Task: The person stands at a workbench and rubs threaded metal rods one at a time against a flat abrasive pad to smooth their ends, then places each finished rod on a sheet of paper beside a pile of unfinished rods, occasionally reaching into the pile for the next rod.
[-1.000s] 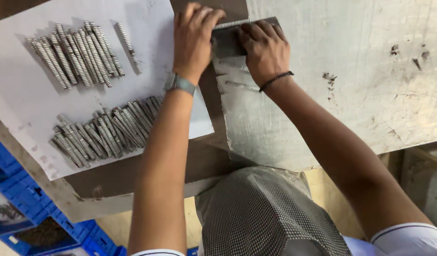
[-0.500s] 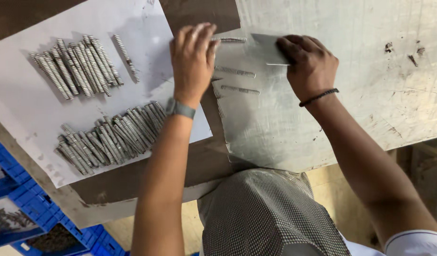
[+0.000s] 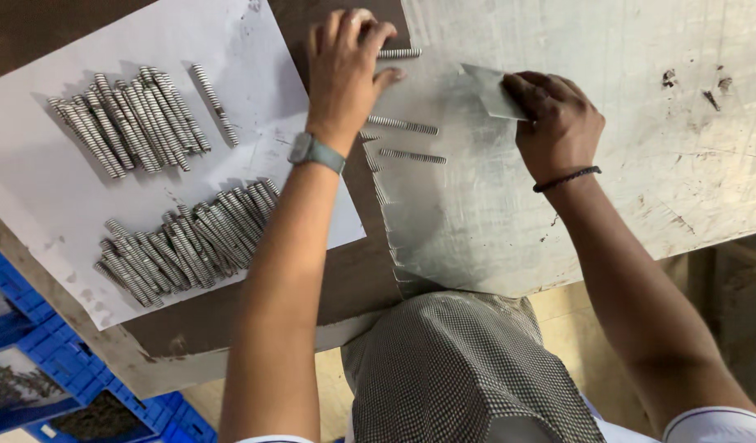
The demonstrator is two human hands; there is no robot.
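Two fingertips of the left hand [image 3: 345, 74] pressed onto a threaded rod [image 3: 398, 53] at the far edge of the grey metal sheet [image 3: 493, 221], fingers spread and not closed round anything. Right hand [image 3: 554, 123] pinched narrowly on a small grey pad [image 3: 489, 90] (abrasive or cloth, cannot tell which), held flat against the sheet. Two more loose rods [image 3: 403, 125] lying just beside the left wrist, one nearer [image 3: 412, 156], both parallel and apart from each other.

Likely to roll if nudged by the wrist or the watch [image 3: 315, 152], since nothing blocks them. Pressed rod could slip from under the fingertips and skid off toward the dark bench. Could also snag skin on the jagged near-left edge of the sheet.

Further left, white paper [image 3: 58, 205] carrying two bundles of rods, upper [image 3: 132, 119] and lower [image 3: 189, 242]; easily scattered by a sweeping forearm. Blue crates [image 3: 33, 377] below the bench edge.
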